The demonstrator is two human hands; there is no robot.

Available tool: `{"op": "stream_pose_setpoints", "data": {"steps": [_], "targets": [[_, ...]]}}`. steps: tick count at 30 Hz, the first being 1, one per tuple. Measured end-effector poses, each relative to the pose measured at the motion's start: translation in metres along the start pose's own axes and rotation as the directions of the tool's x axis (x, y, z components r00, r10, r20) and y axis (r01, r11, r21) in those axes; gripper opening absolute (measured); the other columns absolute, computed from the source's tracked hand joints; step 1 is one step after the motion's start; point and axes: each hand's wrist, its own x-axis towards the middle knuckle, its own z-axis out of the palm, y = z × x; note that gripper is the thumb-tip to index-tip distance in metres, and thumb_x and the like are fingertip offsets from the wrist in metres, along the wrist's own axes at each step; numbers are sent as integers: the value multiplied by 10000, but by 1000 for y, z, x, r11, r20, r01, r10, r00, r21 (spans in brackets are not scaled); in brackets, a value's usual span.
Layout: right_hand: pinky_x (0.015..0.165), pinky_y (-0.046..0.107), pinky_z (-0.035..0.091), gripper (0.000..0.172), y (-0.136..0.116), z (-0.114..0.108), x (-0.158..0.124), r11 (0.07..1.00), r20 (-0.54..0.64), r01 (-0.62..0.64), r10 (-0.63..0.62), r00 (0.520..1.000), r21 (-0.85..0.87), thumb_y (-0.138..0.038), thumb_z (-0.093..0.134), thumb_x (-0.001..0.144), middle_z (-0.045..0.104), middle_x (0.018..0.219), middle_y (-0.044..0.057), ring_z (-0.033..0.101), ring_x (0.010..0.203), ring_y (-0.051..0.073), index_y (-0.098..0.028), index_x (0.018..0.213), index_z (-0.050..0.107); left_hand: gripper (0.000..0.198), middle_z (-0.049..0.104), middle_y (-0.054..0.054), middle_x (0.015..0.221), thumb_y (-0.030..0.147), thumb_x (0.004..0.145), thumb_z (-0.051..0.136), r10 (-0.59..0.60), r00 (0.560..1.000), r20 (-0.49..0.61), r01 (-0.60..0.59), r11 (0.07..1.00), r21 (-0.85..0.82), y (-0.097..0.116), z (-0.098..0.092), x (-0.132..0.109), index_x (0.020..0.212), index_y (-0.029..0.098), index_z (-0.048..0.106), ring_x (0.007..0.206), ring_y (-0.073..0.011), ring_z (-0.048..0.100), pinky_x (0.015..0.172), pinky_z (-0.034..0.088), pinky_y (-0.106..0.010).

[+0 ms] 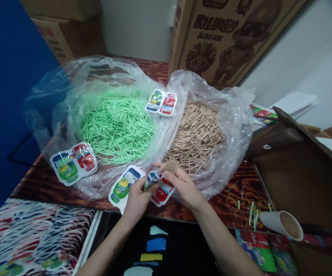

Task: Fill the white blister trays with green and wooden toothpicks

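My left hand point(138, 199) is closed on a double bottle-shaped packet point(124, 184), with a green lemon half on the left and a red half on the right. Part of its plastic stands up between my thumb and fingers. Right beside it, my right hand point(187, 189) pinches a small bunch of brown sticks point(171, 166) above the packet's red half. Behind my right hand lies a heap of loose brown sticks point(197, 134) in a clear plastic bag point(235, 134). Green sticks point(118, 128) fill another clear bag point(65, 99) to the left.
Similar packets lie on the bags, one at left point(73, 163) and a small stack point(161, 102) between them. Many packets fill a box point(36, 237) at lower left. A paper cup point(281, 224), rubber bands point(240, 207) and an open carton point(292, 176) stand right. Large cartons point(206, 46) stand behind.
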Motion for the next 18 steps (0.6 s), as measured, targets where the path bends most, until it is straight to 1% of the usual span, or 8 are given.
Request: {"op": "stream_pose_setpoints", "data": {"steps": [2,5,6,8,10,12,15,18], "targets": [[1007,395,416,263,-3,-2,-2,1000,15,14,-14,1000,-2,-381,628,846,635,1208,65,584,1115,213,-224,1056,606,162,688,20,748,313,743,667,-3,1000,-3,3,1000,-24,2,0,0,812,169,694,698,-162,596,681,471,-255],[966,416,453,349,-12,-2,-5,995,-33,95,-94,995,23,-374,574,888,621,1219,68,594,1109,211,-272,1215,507,163,712,6,802,313,753,664,-1,1000,6,1,998,-64,4,-1,1,824,170,697,742,-172,620,727,484,-269],[955,417,461,351,-15,-2,-5,991,-59,132,-132,990,-4,-369,555,901,618,1221,70,596,1106,211,-280,1234,492,164,717,3,810,314,755,666,2,1000,12,-1,997,-74,5,-2,1,828,171,698,751,-175,626,733,488,-272],[963,407,449,265,-20,-1,-5,963,-76,206,-222,972,-173,-343,534,915,624,1203,71,585,1112,211,-261,1166,558,163,721,2,807,317,760,668,9,1000,23,-6,995,-96,7,-3,0,830,173,698,758,-179,635,733,494,-273],[974,391,426,159,-22,0,-5,883,-55,252,-297,953,-396,-309,523,921,644,1151,69,578,1099,209,-224,965,650,153,717,4,769,320,763,672,11,1000,21,-8,993,-119,10,-4,0,794,171,690,748,-180,642,715,499,-267],[961,382,423,211,-21,1,-5,805,-25,268,-331,943,-529,-280,501,932,660,1095,67,583,1066,205,-203,820,662,157,710,2,725,321,758,679,-1,1000,4,2,990,-142,12,-6,-1,753,164,683,728,-180,645,693,501,-262],[942,385,432,196,-18,4,-7,730,-13,310,-400,916,-609,-252,468,947,649,1099,68,575,1059,200,-210,901,654,174,722,-21,754,324,749,693,-31,999,-14,27,982,-189,11,-10,-1,776,151,696,729,-185,652,700,503,-269],[946,404,426,182,-15,8,-9,566,116,382,-448,886,-730,-219,478,937,636,1104,76,546,1079,214,-213,948,660,202,735,-38,811,334,749,701,-47,999,-15,41,965,-261,5,-13,-2,834,151,710,768,-189,660,745,506,-281]]}}
